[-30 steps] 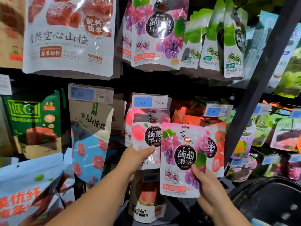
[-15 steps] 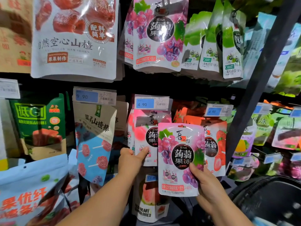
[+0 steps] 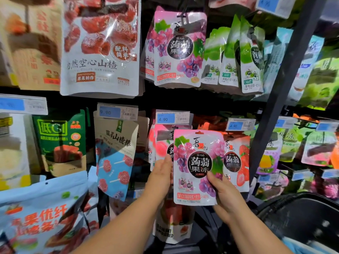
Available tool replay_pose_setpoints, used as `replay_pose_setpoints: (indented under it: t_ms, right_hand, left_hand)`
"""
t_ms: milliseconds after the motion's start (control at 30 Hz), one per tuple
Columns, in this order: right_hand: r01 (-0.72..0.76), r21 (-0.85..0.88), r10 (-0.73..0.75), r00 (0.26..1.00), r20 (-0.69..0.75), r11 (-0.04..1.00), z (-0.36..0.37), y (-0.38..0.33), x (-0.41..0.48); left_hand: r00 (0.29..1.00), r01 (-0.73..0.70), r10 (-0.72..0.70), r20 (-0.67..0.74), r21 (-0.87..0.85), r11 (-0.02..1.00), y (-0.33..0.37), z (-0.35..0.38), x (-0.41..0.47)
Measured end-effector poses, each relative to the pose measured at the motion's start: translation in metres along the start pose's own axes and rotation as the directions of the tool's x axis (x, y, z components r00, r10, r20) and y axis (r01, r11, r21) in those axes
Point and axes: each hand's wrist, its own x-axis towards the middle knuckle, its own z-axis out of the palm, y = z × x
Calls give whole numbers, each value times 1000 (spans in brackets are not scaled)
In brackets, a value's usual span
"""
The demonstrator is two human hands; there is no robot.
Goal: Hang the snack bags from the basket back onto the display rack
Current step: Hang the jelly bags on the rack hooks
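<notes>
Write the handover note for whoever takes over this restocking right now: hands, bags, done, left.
Right hand grips the grape jelly bag at its lower right corner. Left hand, fingers straight, rests at its left edge.
The bag is held before the lower row's peach bags and strawberry bags, on no hook; matching grape bags hang above.
Done: bag out of the basket, raised.
Left: hang it, probably with those above, then check the basket, contents unseen.

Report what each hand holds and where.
The right grip pinches the pink grape-printed plastic jelly pouch at its lower right corner, thumb on the front. The left grip lies against its left edge; whether it holds cannot be told.
</notes>
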Motion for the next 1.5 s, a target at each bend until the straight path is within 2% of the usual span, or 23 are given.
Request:
replay_pose_setpoints:
  t_ms: [100, 167, 333, 500, 633, 733, 867, 1000, 1200, 1500]
  right_hand:
    - [28, 3, -28, 1000, 12, 1000, 12, -5, -3]
    - [37, -6, -37, 999, 7, 999, 21, -11, -4]
    - [55, -41, -55, 998, 5, 998, 37, -29, -6]
    - [97, -144, -88, 993, 73, 985, 49, -49, -10]
    - [264, -369, -214, 962, 171, 891, 59, -73, -14]
    - [345, -478, -314, 938, 146, 808, 64, -87, -10]
    - [461, -444, -449, 882, 141, 768, 77, -109, 2]
    - [571, -409, -577, 807, 122, 712, 99, -137, 15]
    - [623, -355, -620, 773, 137, 697, 121, -169, 30]
    - [693, -327, -678, 713, 181, 642, 153, -198, 57]
  left_hand:
    - [992, 7, 9, 130, -119, 993, 9, 5, -10]
    - [988, -25, 49, 148, -161, 987, 17, 7, -16]
    - [986, -101, 130, 104, -244, 964, 36, 5, -24]
    - [981, -185, 194, 19, -217, 958, 57, 3, -25]
    - [963, -266, 269, -13, -194, 944, 87, 0, -24]
    - [954, -301, 297, -49, -177, 937, 110, 0, -24]
    - [932, -361, 354, -72, -148, 921, 141, -1, -17]
    - [877, -468, 464, -127, -4, 883, 182, -2, -11]
    - [851, -511, 510, -125, 33, 859, 219, -3, 0]
    - [812, -543, 546, -205, 77, 836, 254, -10, 31]
